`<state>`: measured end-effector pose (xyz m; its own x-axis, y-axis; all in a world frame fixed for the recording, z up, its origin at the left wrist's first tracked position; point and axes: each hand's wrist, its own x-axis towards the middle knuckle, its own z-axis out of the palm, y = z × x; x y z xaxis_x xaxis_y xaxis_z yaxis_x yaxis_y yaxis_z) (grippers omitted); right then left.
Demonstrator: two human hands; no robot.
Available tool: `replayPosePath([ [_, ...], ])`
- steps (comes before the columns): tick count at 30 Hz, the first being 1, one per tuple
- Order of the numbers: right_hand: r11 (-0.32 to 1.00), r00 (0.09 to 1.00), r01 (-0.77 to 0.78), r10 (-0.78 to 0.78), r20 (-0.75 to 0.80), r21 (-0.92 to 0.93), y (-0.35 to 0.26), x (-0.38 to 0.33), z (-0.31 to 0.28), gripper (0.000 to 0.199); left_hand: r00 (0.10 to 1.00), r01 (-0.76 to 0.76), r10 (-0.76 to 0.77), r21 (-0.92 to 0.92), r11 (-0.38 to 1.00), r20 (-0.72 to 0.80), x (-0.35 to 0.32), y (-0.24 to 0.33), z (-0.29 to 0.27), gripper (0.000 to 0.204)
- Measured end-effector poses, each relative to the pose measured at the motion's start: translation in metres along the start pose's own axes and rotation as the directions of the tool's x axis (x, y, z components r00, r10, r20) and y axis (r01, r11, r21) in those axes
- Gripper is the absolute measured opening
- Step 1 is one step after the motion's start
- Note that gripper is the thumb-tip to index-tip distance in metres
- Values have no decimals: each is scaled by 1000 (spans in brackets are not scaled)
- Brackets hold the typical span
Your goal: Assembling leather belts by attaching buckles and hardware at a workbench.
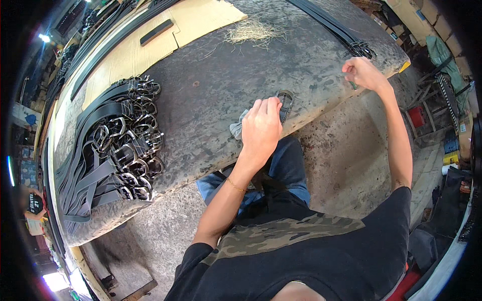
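Note:
My left hand (262, 128) is closed at the near edge of the dark table, fingers curled down over a black belt. The belt's metal buckle (286, 97) pokes out past my fingertips. A crumpled grey cloth (237, 129) sits against the left side of that hand. My right hand (365, 73) is raised near the table's right edge with its fingers curled together. A small greenish thing (353, 86) shows just below them; its kind is too small to tell. Close beyond this hand lies a bundle of black belts (336, 27), buckle ends toward me.
A large heap of black belts with metal buckles (125, 145) covers the table's left side. Farther back are cardboard sheets (201, 22), a dark bar (156, 32) and a pile of straw-coloured threads (255, 32). A red object (416, 116) stands by a frame at the right.

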<state>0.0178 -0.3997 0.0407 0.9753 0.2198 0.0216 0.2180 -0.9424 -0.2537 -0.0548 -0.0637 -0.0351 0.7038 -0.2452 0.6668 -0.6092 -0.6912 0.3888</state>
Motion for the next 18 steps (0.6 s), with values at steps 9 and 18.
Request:
replayPosePath([
  [9, 810, 927, 361, -256, -276, 463, -129, -8, 66, 19, 999, 53, -53, -42, 998, 1, 0, -1, -6, 6],
  [18, 773, 922, 359, -206, -328, 523, -137, -15, 98, 22, 968, 151, -163, 72, 986, 192, 62, -12, -43, 10],
])
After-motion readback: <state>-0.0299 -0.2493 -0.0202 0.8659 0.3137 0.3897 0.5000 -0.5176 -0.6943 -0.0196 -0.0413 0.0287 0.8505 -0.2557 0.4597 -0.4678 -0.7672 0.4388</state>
